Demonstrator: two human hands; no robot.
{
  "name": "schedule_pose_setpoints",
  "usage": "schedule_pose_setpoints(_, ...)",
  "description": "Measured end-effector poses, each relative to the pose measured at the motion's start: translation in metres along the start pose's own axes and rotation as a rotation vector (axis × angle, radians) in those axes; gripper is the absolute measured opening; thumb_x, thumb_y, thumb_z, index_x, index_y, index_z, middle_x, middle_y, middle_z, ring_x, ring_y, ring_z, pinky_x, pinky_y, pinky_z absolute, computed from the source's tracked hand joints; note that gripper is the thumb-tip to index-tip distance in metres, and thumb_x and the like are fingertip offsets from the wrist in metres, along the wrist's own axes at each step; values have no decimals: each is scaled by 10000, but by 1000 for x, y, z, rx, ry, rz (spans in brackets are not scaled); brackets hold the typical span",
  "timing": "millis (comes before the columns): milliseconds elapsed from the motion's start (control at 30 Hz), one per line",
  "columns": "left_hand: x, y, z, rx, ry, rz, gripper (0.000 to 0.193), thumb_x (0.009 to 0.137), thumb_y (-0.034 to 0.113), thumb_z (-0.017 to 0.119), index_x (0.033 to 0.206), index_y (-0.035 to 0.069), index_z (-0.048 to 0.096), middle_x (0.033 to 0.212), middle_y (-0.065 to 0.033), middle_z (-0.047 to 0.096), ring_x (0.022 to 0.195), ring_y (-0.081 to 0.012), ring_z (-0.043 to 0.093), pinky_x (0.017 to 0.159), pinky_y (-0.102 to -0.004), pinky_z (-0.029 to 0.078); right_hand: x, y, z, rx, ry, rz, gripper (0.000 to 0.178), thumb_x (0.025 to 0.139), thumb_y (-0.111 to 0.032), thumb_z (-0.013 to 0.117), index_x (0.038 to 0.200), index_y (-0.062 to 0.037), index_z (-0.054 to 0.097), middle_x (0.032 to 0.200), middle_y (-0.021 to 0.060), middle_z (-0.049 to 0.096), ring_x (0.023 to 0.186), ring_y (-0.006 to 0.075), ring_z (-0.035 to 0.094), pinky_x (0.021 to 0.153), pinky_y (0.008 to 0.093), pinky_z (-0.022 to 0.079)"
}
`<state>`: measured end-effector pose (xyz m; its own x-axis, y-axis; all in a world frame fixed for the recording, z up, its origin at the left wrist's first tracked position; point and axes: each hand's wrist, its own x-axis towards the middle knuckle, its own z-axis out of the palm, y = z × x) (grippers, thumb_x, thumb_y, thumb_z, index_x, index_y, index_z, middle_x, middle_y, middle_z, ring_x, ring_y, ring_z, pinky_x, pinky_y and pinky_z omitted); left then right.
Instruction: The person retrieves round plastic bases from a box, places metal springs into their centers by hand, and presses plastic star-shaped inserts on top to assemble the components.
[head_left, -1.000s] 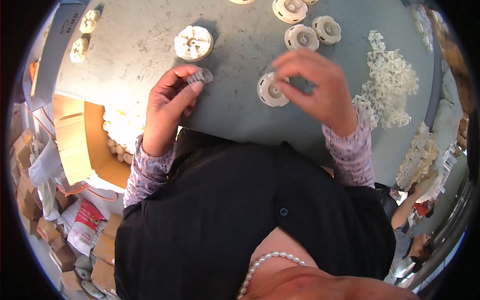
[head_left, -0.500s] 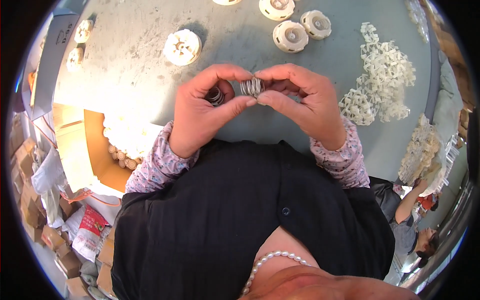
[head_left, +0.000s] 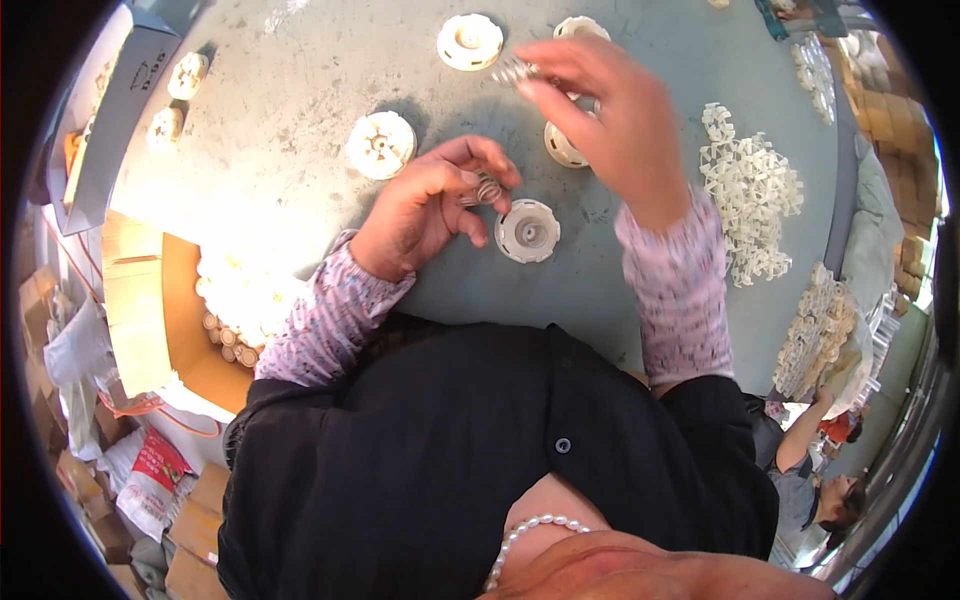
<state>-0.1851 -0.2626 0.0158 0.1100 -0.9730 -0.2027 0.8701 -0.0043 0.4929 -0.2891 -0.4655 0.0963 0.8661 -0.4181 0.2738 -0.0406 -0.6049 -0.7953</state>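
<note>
My left hand [head_left: 440, 200] is curled around a metal coil spring [head_left: 487, 189], just left of a round cream plastic housing [head_left: 527, 231] with a hollow centre. Farther out, my right hand [head_left: 610, 115] pinches another coil spring [head_left: 513, 71] between thumb and fingers; motion smears it a little. Below that spring's left side sits a second round housing [head_left: 469, 42]. Two more housings lie partly behind my right hand, one of them at the far side [head_left: 581, 27]. A cream disc with a slotted face [head_left: 381, 145] rests beyond my left hand.
A pile of small white plastic clips [head_left: 750, 190] spreads on the right of the grey table. At left stand an open cardboard box [head_left: 180, 310] of cylindrical parts and a blue-grey carton [head_left: 115, 120]. Two small cream parts [head_left: 187, 75] lie near it. Another person [head_left: 800, 480] is at lower right.
My hands have parted: the right moved up and away with a spring, while the left stayed low with the other. One housing now sits close in front of me, beside my left hand.
</note>
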Motion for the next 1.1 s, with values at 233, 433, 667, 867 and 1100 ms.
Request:
schedule_pose_setpoints(233,-1,9,1,269,155,229,219,1033,92,697,1245,39,682,1104,-36,699,845,-87,640,599,-234,522,60,22,19,44,-167,-12,257,907,-98,840,1144,-8,799,990,122,812,881,192,797,776,302,612)
schedule_pose_setpoints(433,6,0,7,651,389,683,363,991,29,805,1342,22,713,1001,8,715,713,-26,588,576,-199,481,24,-1,1,392,-483,356,302,985,-70,789,1245,80,754,1057,96,804,1000,135,766,885,280,606)
schedule_pose_setpoints(667,8,8,4,430,394,501,240,1073,190,738,1248,27,745,898,-32,743,675,-75,630,548,-221,498,9,6,4,135,-265,-238,240,894,-7,835,1130,-47,819,1025,85,803,931,187,780,809,311,624)
schedule_pose_setpoints(867,-5,21,-7,86,161,171,414,1133,428,611,1143,39,753,847,-26,717,589,-108,622,485,-242,465,5,-19,-4,66,-308,-504,225,835,7,863,1035,-81,807,1047,89,790,990,238,774,824,344,624)
schedule_pose_setpoints(1100,-2,22,-1,358,116,119,349,1125,343,627,1183,21,751,937,-45,737,649,-89,632,544,-239,480,56,29,2,-22,-165,-165,231,874,-107,860,1093,-52,808,978,91,774,902,222,774,793,347,611)
